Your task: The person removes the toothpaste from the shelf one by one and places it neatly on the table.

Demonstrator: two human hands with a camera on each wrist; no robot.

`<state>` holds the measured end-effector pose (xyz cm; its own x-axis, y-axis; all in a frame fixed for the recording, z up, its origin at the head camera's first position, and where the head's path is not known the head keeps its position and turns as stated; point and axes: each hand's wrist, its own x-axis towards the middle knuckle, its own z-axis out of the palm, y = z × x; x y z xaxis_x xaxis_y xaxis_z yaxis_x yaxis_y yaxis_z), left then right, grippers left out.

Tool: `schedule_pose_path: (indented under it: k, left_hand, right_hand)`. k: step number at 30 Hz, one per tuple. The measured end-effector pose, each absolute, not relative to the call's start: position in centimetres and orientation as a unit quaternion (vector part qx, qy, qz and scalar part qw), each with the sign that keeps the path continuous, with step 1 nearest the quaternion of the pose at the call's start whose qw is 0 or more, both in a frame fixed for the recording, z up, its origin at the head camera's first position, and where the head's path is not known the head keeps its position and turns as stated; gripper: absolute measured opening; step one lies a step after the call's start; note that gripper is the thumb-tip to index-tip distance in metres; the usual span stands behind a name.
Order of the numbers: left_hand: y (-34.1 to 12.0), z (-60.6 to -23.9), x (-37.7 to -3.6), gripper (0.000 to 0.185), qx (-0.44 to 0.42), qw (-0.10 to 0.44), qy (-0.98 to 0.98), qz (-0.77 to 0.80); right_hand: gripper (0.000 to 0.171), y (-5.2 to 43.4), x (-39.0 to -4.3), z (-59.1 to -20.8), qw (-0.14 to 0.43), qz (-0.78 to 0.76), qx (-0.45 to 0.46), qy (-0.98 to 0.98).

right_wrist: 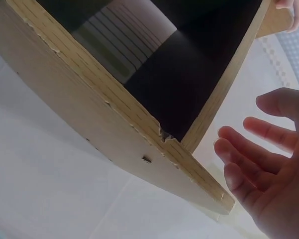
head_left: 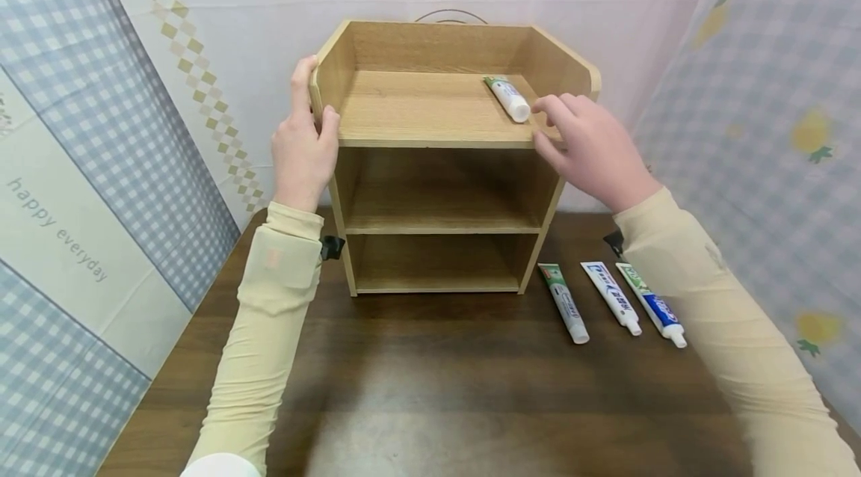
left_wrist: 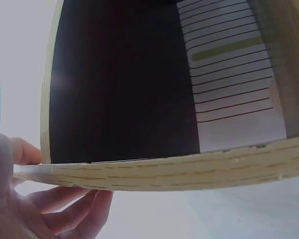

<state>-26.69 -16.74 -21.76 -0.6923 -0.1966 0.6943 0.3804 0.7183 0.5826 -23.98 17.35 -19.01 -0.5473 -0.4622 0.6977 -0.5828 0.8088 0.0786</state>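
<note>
A small wooden shelf unit [head_left: 417, 105] stands on the table, with a low rim round its top and two compartments below. My left hand [head_left: 306, 148] grips its left side panel, thumb on the inner side; in the left wrist view, fingers [left_wrist: 72, 209] lie along the panel's other face. On the top board, toward the right, lies a toothpaste tube [head_left: 509, 98] with a white cap facing front. Just right of that cap, my right hand [head_left: 592, 148] hovers, fingers loosely bent and holding nothing. The right wrist view shows its fingers [right_wrist: 253, 149] apart from the wood.
Right of the shelf, three more toothpaste tubes lie on the dark table [head_left: 430, 387]: a green and grey one [head_left: 565, 305], a white one [head_left: 610, 297] and a green, white and blue one [head_left: 651, 305]. Patterned cloth [head_left: 760, 125] hangs close behind and on both sides.
</note>
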Motion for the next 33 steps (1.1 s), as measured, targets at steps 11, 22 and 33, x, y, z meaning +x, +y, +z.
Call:
schedule_pose_path:
  k: [11, 22, 33]
  left_hand:
    - [-16.9, -21.8, -26.9, 0.055, -0.054, 0.390, -0.840, -0.372]
    - [-16.9, -21.9, -26.8, 0.055, -0.056, 0.384, -0.842, -0.375]
    - [-16.8, -22.1, -26.8, 0.055, -0.061, 0.387, -0.841, -0.372]
  right_hand:
    - [0.024, 15.8, -26.5, -17.8, 0.346, 0.066, 0.289, -0.890]
    - [0.029, 14.7, -28.7, -17.2, 0.298, 0.037, 0.241, -0.923]
    - [0.041, 13.6, -31.1, -16.2, 0.204, -0.004, 0.165, -0.965]
